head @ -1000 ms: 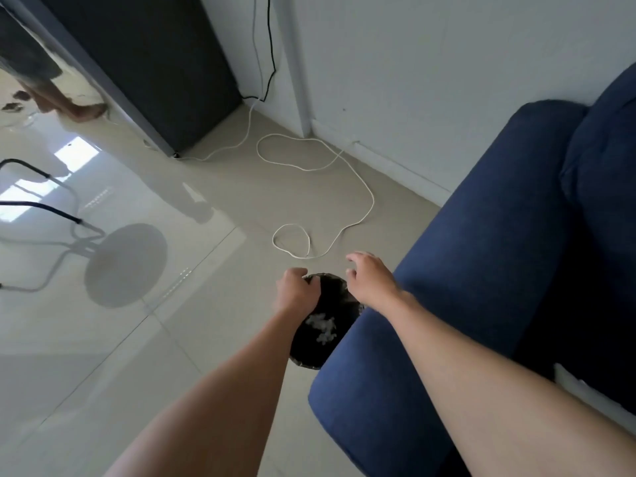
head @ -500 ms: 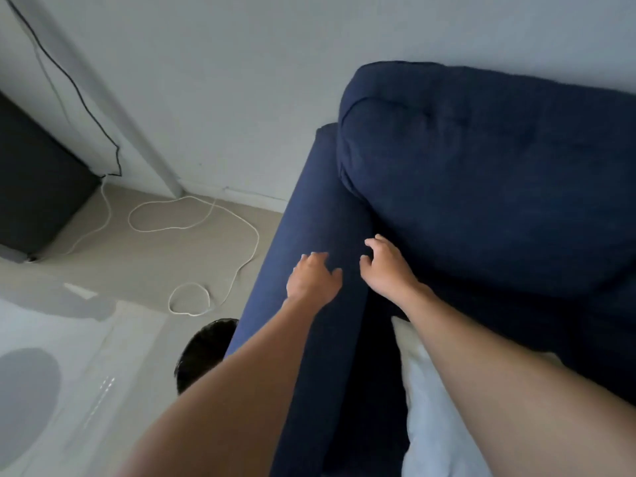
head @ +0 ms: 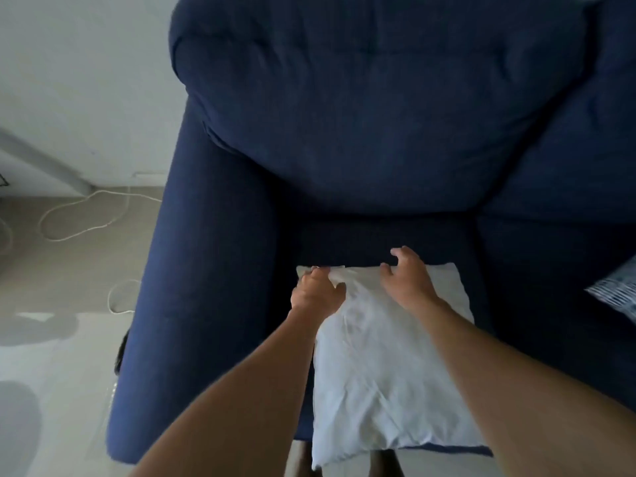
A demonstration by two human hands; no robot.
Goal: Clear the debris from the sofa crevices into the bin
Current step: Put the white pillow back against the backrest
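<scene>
A dark blue sofa (head: 378,115) fills the view, with its left armrest (head: 206,270) and back cushion. A white pillow (head: 385,373) lies on the seat. My left hand (head: 316,294) pinches the pillow's far left corner. My right hand (head: 407,277) rests over the pillow's far edge with its fingers spread and curled. The crevice between seat and back (head: 361,215) is dark, and no debris shows in it. Only a black sliver of the bin (head: 120,352) peeks out on the floor behind the armrest.
A white cable (head: 79,215) loops on the beige tiled floor left of the sofa, near the white wall (head: 69,80). A patterned cushion (head: 619,294) shows at the right edge. A second seat cushion (head: 550,270) lies to the right.
Both hands have left the bin on the floor, crossed over the armrest, and come down on the white pillow. My view has swung right from the floor to the sofa seat.
</scene>
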